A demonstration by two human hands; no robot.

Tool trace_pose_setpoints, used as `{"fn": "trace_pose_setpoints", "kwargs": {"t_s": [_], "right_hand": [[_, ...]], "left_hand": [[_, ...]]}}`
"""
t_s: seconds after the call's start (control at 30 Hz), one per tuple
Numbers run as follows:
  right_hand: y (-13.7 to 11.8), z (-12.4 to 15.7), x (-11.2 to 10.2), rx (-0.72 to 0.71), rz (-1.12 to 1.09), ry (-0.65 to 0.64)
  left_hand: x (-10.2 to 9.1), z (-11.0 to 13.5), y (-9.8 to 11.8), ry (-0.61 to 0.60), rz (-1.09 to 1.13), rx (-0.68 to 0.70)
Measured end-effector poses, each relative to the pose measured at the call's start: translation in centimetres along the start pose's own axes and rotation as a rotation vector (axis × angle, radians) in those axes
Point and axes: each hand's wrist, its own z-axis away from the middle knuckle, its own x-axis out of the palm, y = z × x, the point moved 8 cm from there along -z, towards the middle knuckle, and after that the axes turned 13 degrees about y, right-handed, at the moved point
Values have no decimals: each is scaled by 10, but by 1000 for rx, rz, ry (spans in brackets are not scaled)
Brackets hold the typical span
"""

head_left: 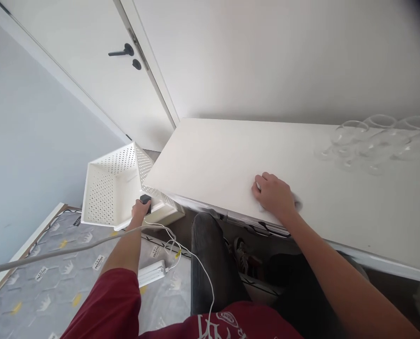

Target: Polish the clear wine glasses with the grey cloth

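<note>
My left hand (139,209) is closed around a small black box-shaped object (146,198), at the front rim of a white perforated basket (102,195). Its exact kind does not show. On the white cabinet top (210,155), my right hand (275,195) presses down with curled fingers on a pale, crumpled cloth (297,202), mostly hidden under the palm. Several clear stemmed glasses (381,141) stand or lie close together at the right end of the cabinet, away from the hand.
A mattress (72,278) with a grey patterned cover lies at lower left, with a white power strip (152,273) on it. A white cable (201,263) runs across in front of me. Black drawer handles (262,230) stick out below the top. A door (90,80) stands behind.
</note>
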Motion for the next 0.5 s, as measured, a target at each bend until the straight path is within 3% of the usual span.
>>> {"fn": "trace_pose_setpoints", "kwargs": {"t_s": [0.2, 0.5], "right_hand": [[1, -1, 1, 25, -22, -22], [2, -1, 1, 17, -13, -18]], "left_hand": [[16, -6, 3, 16, -7, -33], [20, -5, 3, 50, 20, -93]]}}
